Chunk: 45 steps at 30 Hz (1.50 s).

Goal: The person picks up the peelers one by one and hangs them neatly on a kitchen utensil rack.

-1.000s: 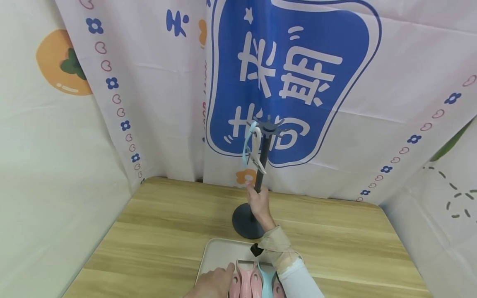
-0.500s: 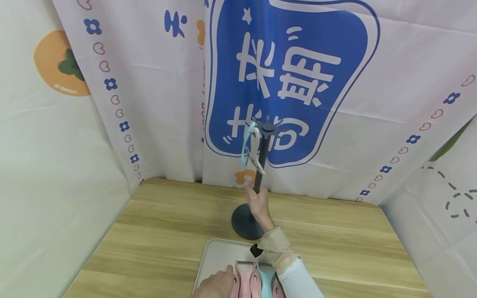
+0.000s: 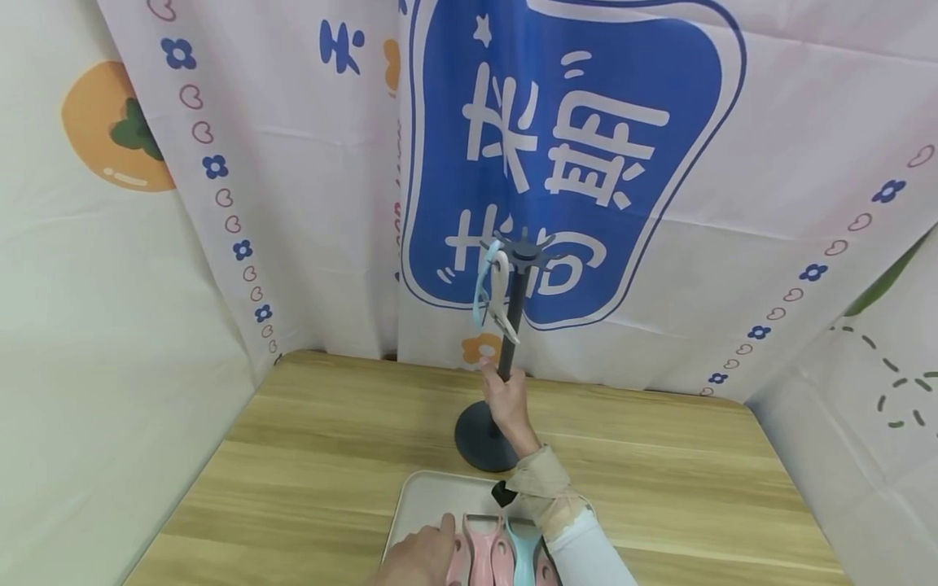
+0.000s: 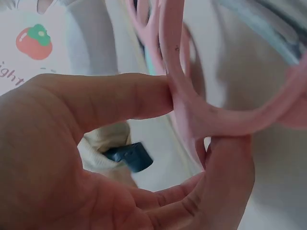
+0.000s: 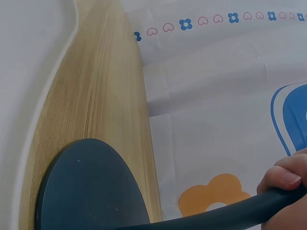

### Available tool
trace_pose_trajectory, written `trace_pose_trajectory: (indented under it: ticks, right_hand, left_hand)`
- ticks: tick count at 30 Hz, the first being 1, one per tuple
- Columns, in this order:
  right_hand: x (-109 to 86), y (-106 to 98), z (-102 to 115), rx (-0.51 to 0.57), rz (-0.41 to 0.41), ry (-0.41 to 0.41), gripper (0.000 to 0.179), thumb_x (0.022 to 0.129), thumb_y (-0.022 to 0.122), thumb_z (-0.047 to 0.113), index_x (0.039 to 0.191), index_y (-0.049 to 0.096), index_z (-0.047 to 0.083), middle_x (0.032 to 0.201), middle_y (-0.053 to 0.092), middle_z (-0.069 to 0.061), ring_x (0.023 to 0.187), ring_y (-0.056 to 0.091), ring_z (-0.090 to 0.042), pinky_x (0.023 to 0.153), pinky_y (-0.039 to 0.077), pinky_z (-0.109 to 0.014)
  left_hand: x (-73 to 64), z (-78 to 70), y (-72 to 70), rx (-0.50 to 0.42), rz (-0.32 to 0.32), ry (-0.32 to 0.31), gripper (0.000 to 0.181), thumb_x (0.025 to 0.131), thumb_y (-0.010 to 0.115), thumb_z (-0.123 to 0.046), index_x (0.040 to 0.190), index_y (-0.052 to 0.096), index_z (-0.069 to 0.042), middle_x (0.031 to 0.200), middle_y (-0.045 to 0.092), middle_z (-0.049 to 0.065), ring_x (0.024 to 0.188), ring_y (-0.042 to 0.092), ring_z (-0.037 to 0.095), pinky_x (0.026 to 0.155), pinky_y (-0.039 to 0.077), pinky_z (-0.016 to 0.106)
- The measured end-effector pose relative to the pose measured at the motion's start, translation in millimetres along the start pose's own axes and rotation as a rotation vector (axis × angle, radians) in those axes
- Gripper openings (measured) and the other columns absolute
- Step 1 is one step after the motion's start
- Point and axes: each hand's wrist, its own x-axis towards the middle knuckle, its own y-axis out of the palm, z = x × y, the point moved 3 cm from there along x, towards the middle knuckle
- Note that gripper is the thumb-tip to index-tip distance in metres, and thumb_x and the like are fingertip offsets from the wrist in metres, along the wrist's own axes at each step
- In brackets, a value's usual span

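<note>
My right hand [image 3: 508, 403] grips the pole [image 3: 515, 305] of a dark stand, just above its round base [image 3: 475, 439]. Two large plastic clothes pegs, one light blue [image 3: 480, 286] and one white [image 3: 499, 281], hang from the arms at its top. In the head view my left hand [image 3: 419, 557] is low in the tray [image 3: 432, 493], at the leftmost pink peg. The left wrist view shows my thumb and a finger pinching a pink clothes peg [image 4: 225, 120]. Beside it in the tray lie more pink pegs [image 3: 482, 553] and a light blue peg [image 3: 524, 555].
The tray stands on a wood-grain table [image 3: 308, 472] in front of the stand's base. A printed cloth [image 3: 330, 203] hangs along the table's back edge, close behind the stand. My right forearm [image 3: 579, 529] crosses over the tray's right side.
The left thumb has shifted slightly to the left at the leftmost pink peg. My right hand keeps its grip on the pole, and the head view has drifted a little.
</note>
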Motion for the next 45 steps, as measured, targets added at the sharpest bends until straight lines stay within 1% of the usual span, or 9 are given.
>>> trace_pose_trajectory:
  ticks: [6, 15, 19, 25, 34, 37, 40, 43, 45]
  right_hand:
    - [0.7, 1, 0, 0.011, 0.009, -0.008, 0.061, 0.109, 0.059, 0.025, 0.055, 0.036, 0.01, 0.045, 0.031, 0.014, 0.038, 0.024, -0.003, 0.039, 0.02, -0.021]
    - [0.7, 1, -1, 0.007, 0.0, -0.007, 0.061, 0.109, 0.06, 0.025, 0.054, 0.037, 0.012, 0.046, 0.032, 0.014, 0.038, 0.026, -0.003, 0.039, 0.021, -0.021]
    - [1.1, 1, 0, 0.004, 0.002, -0.016, 0.061, 0.109, 0.059, 0.024, 0.054, 0.037, 0.013, 0.045, 0.032, 0.013, 0.038, 0.026, -0.004, 0.039, 0.022, -0.021]
    - [0.1, 1, -1, -0.001, -0.009, -0.012, 0.06, 0.109, 0.059, 0.023, 0.054, 0.037, 0.014, 0.045, 0.032, 0.013, 0.038, 0.026, -0.003, 0.039, 0.022, -0.021]
    - [-0.2, 1, 0, 0.0, -0.02, -0.023, 0.059, 0.108, 0.059, 0.02, 0.053, 0.037, 0.013, 0.044, 0.033, 0.014, 0.038, 0.026, -0.003, 0.039, 0.021, -0.02]
    - [0.4, 1, -1, -0.003, -0.025, -0.024, 0.058, 0.107, 0.058, 0.019, 0.053, 0.037, 0.013, 0.045, 0.033, 0.014, 0.038, 0.026, -0.002, 0.039, 0.021, -0.02]
    - [0.9, 1, 0, -0.013, -0.035, -0.026, 0.057, 0.106, 0.058, 0.017, 0.053, 0.037, 0.014, 0.045, 0.033, 0.015, 0.038, 0.027, -0.002, 0.039, 0.021, -0.02]
    - [0.5, 2, 0, -0.013, -0.045, -0.019, 0.058, 0.107, 0.059, 0.017, 0.053, 0.037, 0.014, 0.045, 0.033, 0.014, 0.038, 0.027, -0.002, 0.039, 0.021, -0.02]
    - [0.0, 2, 0, -0.01, -0.045, -0.018, 0.058, 0.107, 0.059, 0.018, 0.053, 0.037, 0.014, 0.045, 0.033, 0.014, 0.038, 0.027, -0.002, 0.039, 0.021, -0.02]
  left_hand:
    - [-26.4, -19.0, -48.1, -0.026, -0.078, 0.1, 0.05, 0.078, 0.09, -0.02, 0.113, 0.059, -0.003, 0.085, 0.066, 0.01, 0.076, 0.069, 0.028, 0.068, 0.058, 0.044]
    - [-33.5, -15.3, -73.2, -0.051, -0.226, 0.219, 0.042, 0.083, 0.084, -0.017, 0.115, 0.06, -0.004, 0.092, 0.065, 0.007, 0.081, 0.067, 0.023, 0.067, 0.055, 0.04]
    - [-32.5, -17.1, -87.6, -0.113, -0.246, 0.248, 0.044, 0.087, 0.079, -0.011, 0.124, 0.06, 0.001, 0.099, 0.067, 0.008, 0.085, 0.065, 0.019, 0.069, 0.055, 0.037]
    - [-28.8, -20.3, -105.5, -0.213, -0.225, 0.283, 0.045, 0.092, 0.074, -0.002, 0.132, 0.054, 0.005, 0.087, 0.063, 0.006, 0.07, 0.059, 0.012, 0.057, 0.049, 0.029]
    - [-20.9, -22.2, -119.8, -0.345, -0.217, 0.376, 0.037, 0.102, 0.059, 0.008, 0.138, 0.05, 0.007, 0.091, 0.067, 0.013, 0.045, 0.058, 0.006, 0.053, 0.05, 0.026]
    - [-17.9, -24.7, -126.3, -0.313, -0.248, 0.373, 0.034, 0.105, 0.057, 0.007, 0.139, 0.053, 0.007, 0.105, 0.069, 0.02, 0.057, 0.063, 0.011, 0.062, 0.057, 0.031]
    - [-15.5, -27.5, -135.0, -0.28, -0.296, 0.36, 0.032, 0.105, 0.057, 0.007, 0.137, 0.057, 0.008, 0.108, 0.07, 0.021, 0.067, 0.065, 0.013, 0.067, 0.059, 0.033]
    - [-14.0, -30.5, -142.5, -0.307, -0.32, 0.34, 0.033, 0.102, 0.059, 0.01, 0.135, 0.059, 0.011, 0.107, 0.072, 0.023, 0.063, 0.065, 0.014, 0.059, 0.058, 0.031]
    - [-14.0, -32.3, -147.6, -0.311, -0.344, 0.325, 0.036, 0.099, 0.062, 0.011, 0.135, 0.06, 0.011, 0.112, 0.072, 0.025, 0.074, 0.07, 0.019, 0.061, 0.059, 0.03]
